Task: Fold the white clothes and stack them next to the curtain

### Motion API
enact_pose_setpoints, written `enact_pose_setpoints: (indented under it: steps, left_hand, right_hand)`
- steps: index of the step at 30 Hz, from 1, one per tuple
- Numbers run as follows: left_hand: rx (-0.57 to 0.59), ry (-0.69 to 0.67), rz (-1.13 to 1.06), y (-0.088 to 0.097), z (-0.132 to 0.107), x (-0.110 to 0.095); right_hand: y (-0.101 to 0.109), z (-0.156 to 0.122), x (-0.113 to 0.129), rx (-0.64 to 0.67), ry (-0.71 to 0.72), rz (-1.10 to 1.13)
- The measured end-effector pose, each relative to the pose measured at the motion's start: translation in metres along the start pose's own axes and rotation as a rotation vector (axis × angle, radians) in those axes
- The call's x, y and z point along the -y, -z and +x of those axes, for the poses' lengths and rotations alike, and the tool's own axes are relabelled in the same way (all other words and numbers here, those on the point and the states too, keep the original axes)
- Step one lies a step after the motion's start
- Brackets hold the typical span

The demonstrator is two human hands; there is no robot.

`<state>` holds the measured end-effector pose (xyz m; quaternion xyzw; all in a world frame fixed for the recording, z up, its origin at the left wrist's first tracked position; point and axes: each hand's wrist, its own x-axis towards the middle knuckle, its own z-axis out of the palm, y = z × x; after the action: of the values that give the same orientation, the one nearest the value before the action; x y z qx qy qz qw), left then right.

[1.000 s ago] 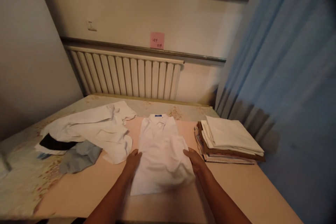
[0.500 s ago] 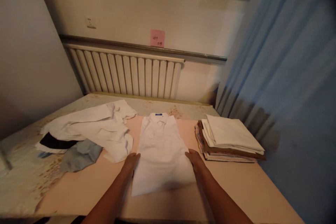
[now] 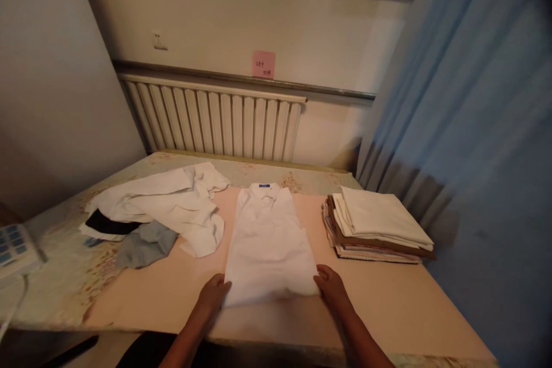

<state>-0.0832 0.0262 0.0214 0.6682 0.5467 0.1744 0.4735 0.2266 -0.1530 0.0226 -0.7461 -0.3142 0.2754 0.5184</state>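
Note:
A white collared shirt (image 3: 269,241) lies folded into a long panel on the peach-coloured cloth, its collar and blue label pointing toward the wall. My left hand (image 3: 214,292) pinches the shirt's near left edge. On the opposite side, my right hand (image 3: 331,286) grips the near right edge, thumb on top. The near hem is slightly raised between both hands, with a shadow beneath it.
Left of the shirt, rumpled white garments (image 3: 172,201) lie with a grey cloth (image 3: 146,244). A folded stack of fabric (image 3: 379,218) stands on the right, beside a blue curtain (image 3: 466,184). A radiator (image 3: 215,121) lines the wall. A keypad device (image 3: 17,250) sits far left.
Both hands have slid nearer to me along the shirt's sides, to its near corners. The view has shifted slightly left, bringing the keypad device into sight.

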Motion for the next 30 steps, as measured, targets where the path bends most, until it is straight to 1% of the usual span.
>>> enact_pose_setpoints:
  steps: [2,4,8,12,17,19,20,21,22,24,25,26,27,30]
  left_hand:
    - [-0.006,-0.055,0.125,0.003,0.0,-0.004]
    - [-0.01,-0.075,0.187,0.005,-0.001,-0.006]
    - [-0.02,-0.077,0.209,0.007,-0.009,0.0]
    - [-0.028,-0.065,0.208,0.007,-0.022,0.01]
    - [-0.007,-0.044,0.201,0.008,-0.036,0.018]
    - [-0.043,-0.025,0.256,0.007,-0.039,0.021]
    - [-0.094,-0.044,0.298,0.005,-0.041,0.022]
    - [-0.16,-0.093,0.348,0.001,-0.043,0.023]
    - [-0.234,-0.171,0.402,-0.004,-0.044,0.023]
    - [-0.36,-0.374,0.504,-0.02,-0.048,0.018]
    - [-0.392,-0.472,0.544,-0.031,-0.049,0.014]
    - [-0.402,-0.551,0.57,-0.043,-0.05,0.008]
    - [-0.387,-0.624,0.592,-0.056,-0.05,0.002]
    - [-0.28,-0.822,0.678,-0.092,-0.048,-0.017]
  right_hand:
    - [-0.003,-0.005,0.0,-0.002,0.042,-0.01]
    - [-0.005,-0.008,-0.002,-0.017,0.069,-0.032]
    - [-0.004,-0.017,-0.008,-0.04,0.065,-0.062]
    - [0.001,-0.034,-0.013,-0.046,0.058,-0.074]
    - [0.003,-0.051,-0.022,-0.056,0.041,-0.063]
    - [0.002,-0.054,-0.024,-0.059,0.036,-0.058]
    - [0.001,-0.055,-0.025,-0.059,0.033,-0.059]
    - [0.001,-0.056,-0.025,-0.061,0.03,-0.063]
    - [0.0,-0.056,-0.025,-0.065,0.028,-0.067]
    - [-0.002,-0.058,-0.024,-0.078,0.025,-0.078]
    - [-0.003,-0.059,-0.023,-0.085,0.023,-0.082]
    - [-0.004,-0.06,-0.022,-0.093,0.024,-0.084]
    - [-0.004,-0.061,-0.022,-0.102,0.025,-0.086]
    - [-0.005,-0.063,-0.021,-0.109,0.018,-0.099]
